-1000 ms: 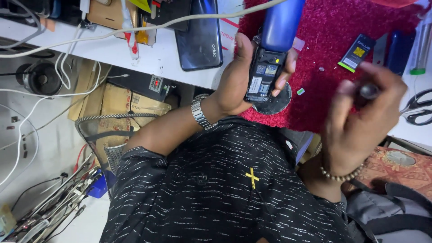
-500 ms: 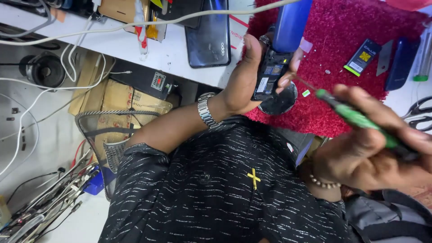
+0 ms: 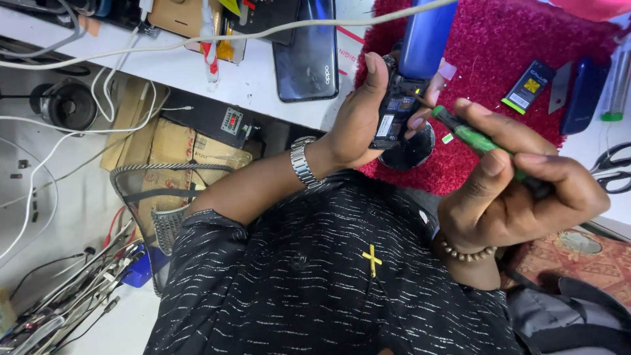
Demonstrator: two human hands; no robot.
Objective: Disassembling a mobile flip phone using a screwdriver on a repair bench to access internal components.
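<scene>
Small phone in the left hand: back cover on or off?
Off. The small phone in the left hand shows bare internals and labels; the right hand points a green screwdriver at it.

a dark smartphone (image 3: 307, 56) lies flat on the white counter (image 3: 253, 82), just beside a crimson fuzzy mat (image 3: 506, 72). a white cable (image 3: 197, 41) runs across above it. on the mat rest a small black battery (image 3: 529, 87) and a dark blue cover (image 3: 584, 97). scissors (image 3: 614, 167) lie at the right edge. below the counter stands a wire mesh basket (image 3: 154, 197) beside cardboard (image 3: 177, 141).
</scene>
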